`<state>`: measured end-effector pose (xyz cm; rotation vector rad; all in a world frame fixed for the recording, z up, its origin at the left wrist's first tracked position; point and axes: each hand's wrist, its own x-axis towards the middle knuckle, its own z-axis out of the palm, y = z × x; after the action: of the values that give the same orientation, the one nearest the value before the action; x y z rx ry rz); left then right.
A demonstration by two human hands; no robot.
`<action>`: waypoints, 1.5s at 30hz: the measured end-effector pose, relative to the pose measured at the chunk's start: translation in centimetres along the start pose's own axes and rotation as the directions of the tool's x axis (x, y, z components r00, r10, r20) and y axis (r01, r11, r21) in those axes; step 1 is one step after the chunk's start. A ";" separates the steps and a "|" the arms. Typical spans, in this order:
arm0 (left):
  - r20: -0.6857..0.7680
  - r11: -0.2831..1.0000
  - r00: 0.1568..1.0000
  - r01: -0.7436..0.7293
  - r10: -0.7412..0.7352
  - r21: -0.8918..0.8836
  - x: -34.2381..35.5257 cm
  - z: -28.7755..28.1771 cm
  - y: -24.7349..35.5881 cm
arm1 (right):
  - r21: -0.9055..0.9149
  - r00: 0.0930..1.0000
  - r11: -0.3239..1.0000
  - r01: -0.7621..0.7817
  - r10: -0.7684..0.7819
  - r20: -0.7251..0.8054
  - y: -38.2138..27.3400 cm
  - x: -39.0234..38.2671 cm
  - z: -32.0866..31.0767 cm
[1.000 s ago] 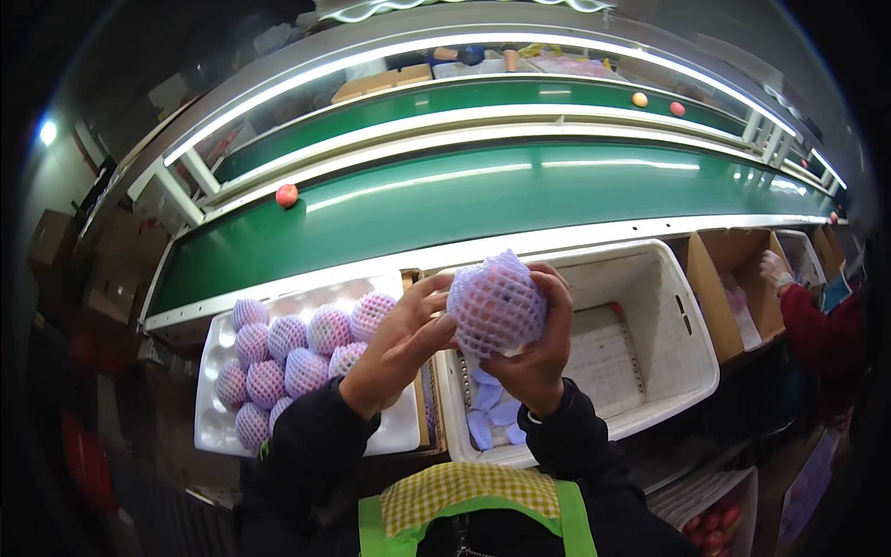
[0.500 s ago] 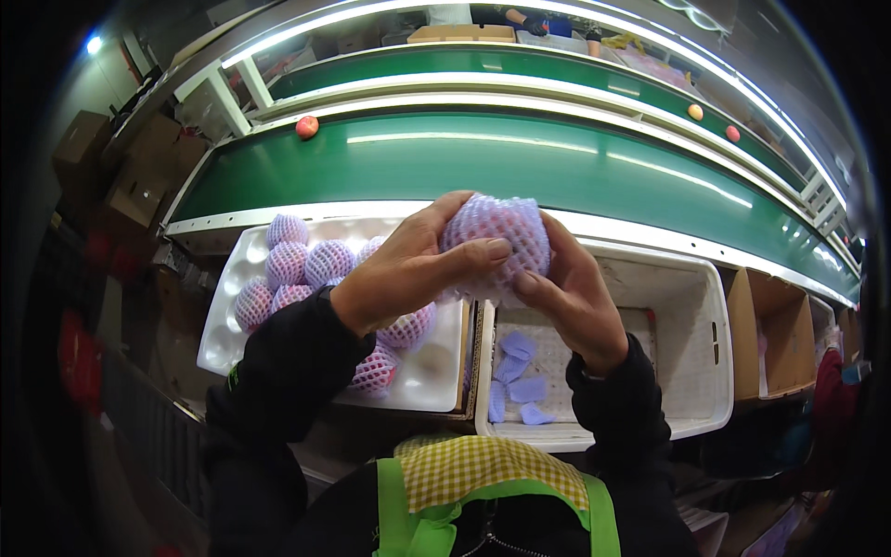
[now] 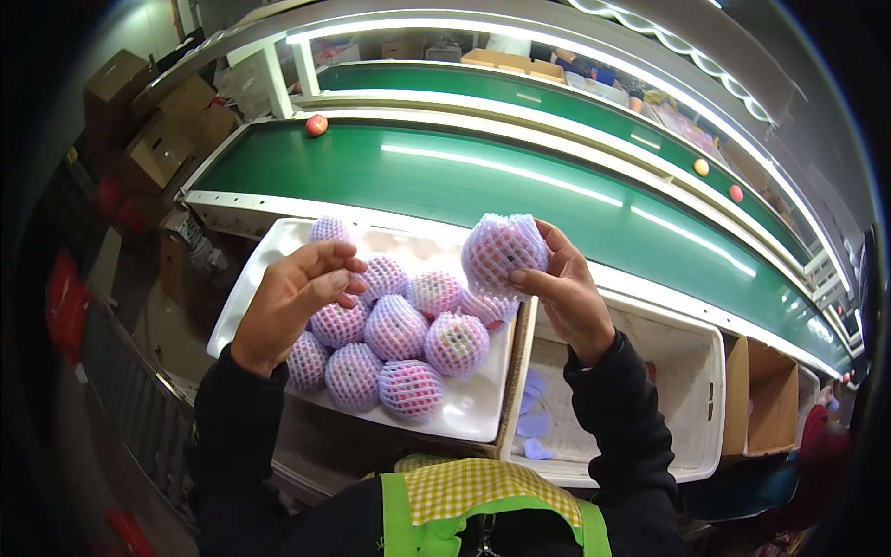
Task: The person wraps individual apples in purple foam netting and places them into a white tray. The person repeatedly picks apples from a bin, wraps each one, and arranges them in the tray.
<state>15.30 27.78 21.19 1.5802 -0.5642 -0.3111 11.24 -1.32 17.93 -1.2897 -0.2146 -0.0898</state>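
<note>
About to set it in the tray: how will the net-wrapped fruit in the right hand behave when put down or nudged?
The net-wrapped fruit looks round, so it would probably roll unless nested against the wrapped ones in the white tray. Its foam mesh sleeve likely adds grip and cushioning; the right hand holds it with fingertips only. It seems firm, not floppy.

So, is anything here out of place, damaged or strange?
Nothing stands out. The netted fruits lie close together in the white tray. The right hand holds one netted fruit above it, the net whole. The left hand is open over the tray. Bare fruits ride the green belt singly.
</note>
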 end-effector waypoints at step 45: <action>-0.393 0.975 0.911 0.039 -0.124 -0.217 -11.9 -12.4 -13.5 | -0.986 0.827 0.116 0.119 0.538 0.163 8.0 19.5 10.0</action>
<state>13.98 44.77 7.43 1.4153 -0.1374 -0.0925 30.73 11.49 17.09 -2.7606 -0.4448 0.5062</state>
